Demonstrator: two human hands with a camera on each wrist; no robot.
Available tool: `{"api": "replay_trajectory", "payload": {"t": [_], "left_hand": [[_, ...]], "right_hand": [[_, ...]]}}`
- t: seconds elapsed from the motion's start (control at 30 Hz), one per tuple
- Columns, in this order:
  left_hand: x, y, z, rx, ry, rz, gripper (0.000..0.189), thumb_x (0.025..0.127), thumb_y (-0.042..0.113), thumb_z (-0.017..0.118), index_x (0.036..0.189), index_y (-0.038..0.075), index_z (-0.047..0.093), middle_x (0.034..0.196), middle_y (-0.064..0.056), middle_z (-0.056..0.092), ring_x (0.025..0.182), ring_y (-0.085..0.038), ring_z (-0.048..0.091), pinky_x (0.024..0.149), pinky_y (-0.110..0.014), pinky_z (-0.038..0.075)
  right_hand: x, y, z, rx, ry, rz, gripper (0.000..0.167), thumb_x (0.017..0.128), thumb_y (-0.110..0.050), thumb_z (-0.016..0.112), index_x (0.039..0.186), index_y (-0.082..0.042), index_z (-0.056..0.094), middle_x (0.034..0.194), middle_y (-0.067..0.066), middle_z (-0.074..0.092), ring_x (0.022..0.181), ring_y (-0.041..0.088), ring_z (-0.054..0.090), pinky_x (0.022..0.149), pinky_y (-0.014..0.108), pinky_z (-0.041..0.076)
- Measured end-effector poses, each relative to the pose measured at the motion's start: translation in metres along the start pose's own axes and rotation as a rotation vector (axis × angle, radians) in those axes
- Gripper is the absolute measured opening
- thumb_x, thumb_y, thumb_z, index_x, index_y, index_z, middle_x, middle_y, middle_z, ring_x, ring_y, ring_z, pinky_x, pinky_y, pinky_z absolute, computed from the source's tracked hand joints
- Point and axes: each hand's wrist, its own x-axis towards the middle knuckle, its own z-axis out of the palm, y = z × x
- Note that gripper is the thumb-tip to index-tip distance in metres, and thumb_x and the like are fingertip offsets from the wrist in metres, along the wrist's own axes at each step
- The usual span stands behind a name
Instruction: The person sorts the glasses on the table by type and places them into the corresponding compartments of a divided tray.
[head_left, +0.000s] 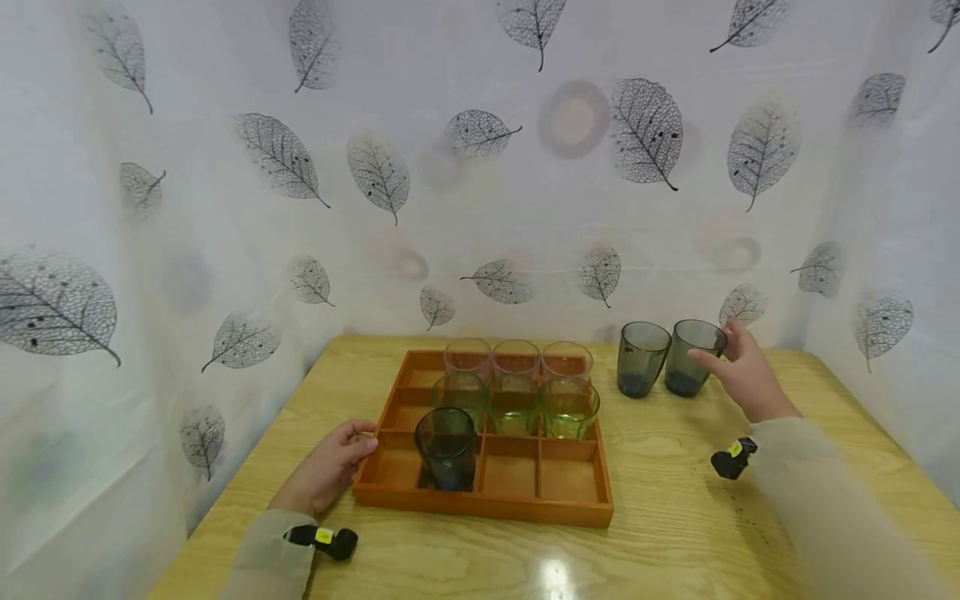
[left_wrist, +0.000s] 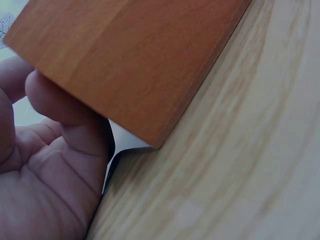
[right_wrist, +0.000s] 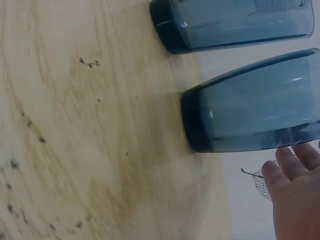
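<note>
In the head view my right hand [head_left: 744, 379] is at a smoky grey drinking glass [head_left: 686, 367] at the back right. Its thumb lies across the near side, and its fingers meet the far right side by the rim; the glass [right_wrist: 250, 117] stands upright. Just left is a matching grey glass [head_left: 640, 367]. My left hand [head_left: 326, 467] touches the left wall of a wooden compartment tray [head_left: 480, 504], thumb along the outer face in the left wrist view. A dark glass [head_left: 446, 450] leans slightly in the tray's front row, with green glasses [head_left: 513, 408] and clear glasses [head_left: 516, 354] behind it.
The tray rests on a pale wood-grain table [head_left: 660, 517]. A white curtain [head_left: 480, 225] printed with dark leaves hangs around its back and sides. Small dark marks [right_wrist: 41, 140] dot the tabletop near my right wrist.
</note>
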Motion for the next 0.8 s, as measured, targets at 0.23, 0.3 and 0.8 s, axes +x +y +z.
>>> {"api": "replay_trajectory", "payload": {"t": [0.23, 0.3, 0.8], "left_hand": [[0.001, -0.001, -0.001, -0.012, -0.016, 0.025, 0.028, 0.104, 0.009, 0.056, 0.128, 0.001, 0.043, 0.095, -0.003, 0.055, 0.068, -0.012, 0.047, 0.059, -0.024, 0.044], [0.001, -0.001, -0.002, -0.011, -0.022, 0.024, 0.028, 0.104, 0.01, 0.056, 0.127, 0.001, 0.043, 0.095, -0.003, 0.055, 0.068, -0.012, 0.047, 0.058, -0.024, 0.044], [0.002, -0.001, -0.003, -0.014, -0.027, 0.018, 0.027, 0.104, 0.01, 0.056, 0.127, 0.002, 0.044, 0.096, -0.003, 0.056, 0.069, -0.012, 0.047, 0.059, -0.024, 0.044]], "right_hand": [[-0.002, 0.001, 0.011, -0.038, 0.02, 0.017, 0.108, 0.098, -0.046, 0.064, 0.158, -0.008, -0.017, 0.161, 0.034, 0.008, 0.147, 0.053, 0.007, 0.109, 0.069, 0.02], [-0.002, 0.003, 0.013, -0.045, 0.03, 0.019, 0.108, 0.097, -0.046, 0.065, 0.159, -0.005, -0.013, 0.158, 0.036, 0.015, 0.145, 0.054, 0.014, 0.109, 0.069, 0.023], [-0.003, 0.004, 0.027, -0.003, 0.098, 0.024, 0.105, 0.097, -0.046, 0.066, 0.159, 0.001, -0.004, 0.157, 0.032, 0.024, 0.14, 0.052, 0.027, 0.109, 0.066, 0.026]]}}
